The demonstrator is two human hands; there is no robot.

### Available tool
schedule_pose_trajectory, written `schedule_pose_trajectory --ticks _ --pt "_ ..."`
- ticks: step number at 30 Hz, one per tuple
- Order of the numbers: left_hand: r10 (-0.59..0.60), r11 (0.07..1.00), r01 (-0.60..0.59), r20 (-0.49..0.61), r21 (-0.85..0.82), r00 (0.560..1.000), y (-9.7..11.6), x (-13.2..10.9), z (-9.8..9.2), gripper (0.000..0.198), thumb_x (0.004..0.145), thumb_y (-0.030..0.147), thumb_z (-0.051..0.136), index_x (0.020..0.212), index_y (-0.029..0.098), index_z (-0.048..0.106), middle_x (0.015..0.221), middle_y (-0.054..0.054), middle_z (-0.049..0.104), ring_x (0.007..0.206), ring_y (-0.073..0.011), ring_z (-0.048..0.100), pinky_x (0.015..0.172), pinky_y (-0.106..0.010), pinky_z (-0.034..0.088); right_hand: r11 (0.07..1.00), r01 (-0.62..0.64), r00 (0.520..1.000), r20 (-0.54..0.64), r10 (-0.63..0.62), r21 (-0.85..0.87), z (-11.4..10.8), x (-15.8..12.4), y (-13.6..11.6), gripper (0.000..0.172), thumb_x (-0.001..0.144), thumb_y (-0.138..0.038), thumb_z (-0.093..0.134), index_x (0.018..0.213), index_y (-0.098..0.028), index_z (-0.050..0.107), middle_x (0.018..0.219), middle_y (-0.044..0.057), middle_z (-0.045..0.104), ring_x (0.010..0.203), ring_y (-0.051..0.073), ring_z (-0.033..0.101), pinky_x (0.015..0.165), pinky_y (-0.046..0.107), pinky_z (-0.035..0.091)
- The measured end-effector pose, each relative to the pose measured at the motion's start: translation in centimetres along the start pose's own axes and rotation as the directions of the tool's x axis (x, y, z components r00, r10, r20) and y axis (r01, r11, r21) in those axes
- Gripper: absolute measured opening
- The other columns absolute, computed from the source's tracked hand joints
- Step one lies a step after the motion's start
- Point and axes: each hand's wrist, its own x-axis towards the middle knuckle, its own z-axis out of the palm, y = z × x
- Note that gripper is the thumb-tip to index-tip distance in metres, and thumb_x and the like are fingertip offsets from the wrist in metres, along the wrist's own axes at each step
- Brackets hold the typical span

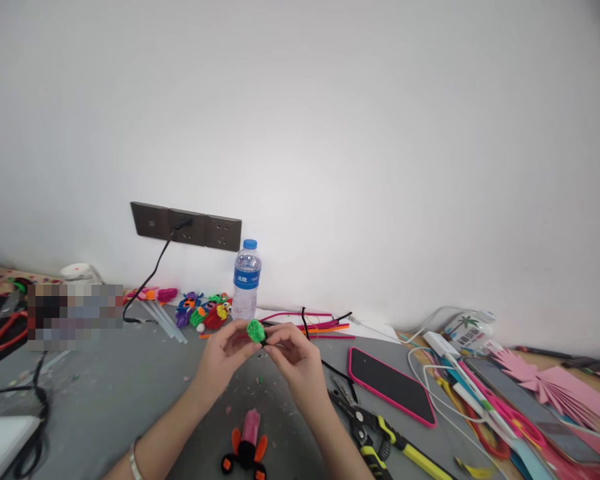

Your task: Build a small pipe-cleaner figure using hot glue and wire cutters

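Observation:
Above the grey mat, my left hand (224,352) and my right hand (296,353) meet with their fingertips pinched together. Between them is a small, round, fuzzy green pipe-cleaner piece (255,331). My left hand grips its lower left side. At its lower right, my right fingers close on the piece where a short black bit shows; how the two join is hidden. Below my hands lies a pipe-cleaner figure (249,448) with a pink top, a black body and orange and black limbs.
A water bottle (247,283) stands by the wall, beside several colourful pipe-cleaner figures (203,311). Loose pipe cleaners (325,325) lie behind my hands. To the right are a pink-edged phone (391,385), yellow-black pliers (367,427), white cables and pink paper (545,383).

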Motion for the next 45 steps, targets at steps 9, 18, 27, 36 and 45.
schedule_pose_trajectory --ticks 9,18,27,36,45 --pt "0.039 0.994 -0.04 0.011 0.1 0.999 0.4 0.1 -0.1 0.018 0.076 0.025 0.069 0.092 0.019 0.071 0.095 -0.006 0.067 0.093 -0.0217 0.062 0.083 -0.028 0.052 1.0 -0.004 1.0 -0.011 0.004 -0.026 -0.1 0.0 -0.2 0.005 0.081 -0.025 0.066 0.08 -0.021 0.062 0.091 0.006 0.064 0.09 0.02 0.063 0.078 0.032 0.052" --pt "-0.025 0.996 0.032 -0.075 0.088 0.997 0.7 0.5 -0.5 0.022 0.065 0.026 0.077 0.085 0.018 0.074 0.091 -0.006 0.069 0.086 -0.0227 0.063 0.077 -0.029 0.054 0.989 -0.116 0.993 0.016 0.118 -0.087 -0.5 0.2 0.9 0.023 0.082 -0.027 0.062 0.104 -0.021 0.058 0.105 0.009 0.066 0.1 0.022 0.064 0.083 0.034 0.051" --pt "-0.059 0.992 0.077 -0.18 0.095 0.982 -0.1 0.9 -1.2 0.027 0.058 0.026 0.081 0.083 0.019 0.074 0.094 -0.005 0.07 0.083 -0.0225 0.064 0.08 -0.032 0.055 0.841 -0.24 0.868 0.281 0.41 -0.485 -1.0 -1.1 -0.3 0.019 0.083 -0.032 0.058 0.069 -0.02 0.062 0.049 -0.006 0.052 0.045 0.011 0.047 0.048 0.022 0.033" --pt "-0.088 0.993 0.099 -0.16 0.061 0.983 -0.4 0.9 -1.3 0.025 0.06 0.024 0.081 0.083 0.019 0.075 0.088 -0.004 0.073 0.08 -0.0212 0.064 0.077 -0.03 0.053 0.49 -0.071 0.895 0.161 0.416 -0.869 1.9 -2.4 -2.1 0.033 0.07 -0.047 0.072 0.056 -0.021 0.058 0.057 0.004 0.064 0.057 0.021 0.058 0.051 0.027 0.029" --pt "-0.543 0.659 0.332 -0.122 -0.674 0.831 -0.5 1.0 -0.6 0.017 0.066 0.015 0.08 0.07 0.017 0.064 0.074 0.0 0.067 0.074 -0.0135 0.065 0.067 -0.023 0.051 0.275 -0.042 0.732 0.157 0.663 -0.961 4.9 -3.8 -2.7 0.052 0.058 -0.019 0.074 0.107 -0.013 0.059 0.096 0.023 0.071 0.085 0.041 0.068 0.061 0.038 0.045"
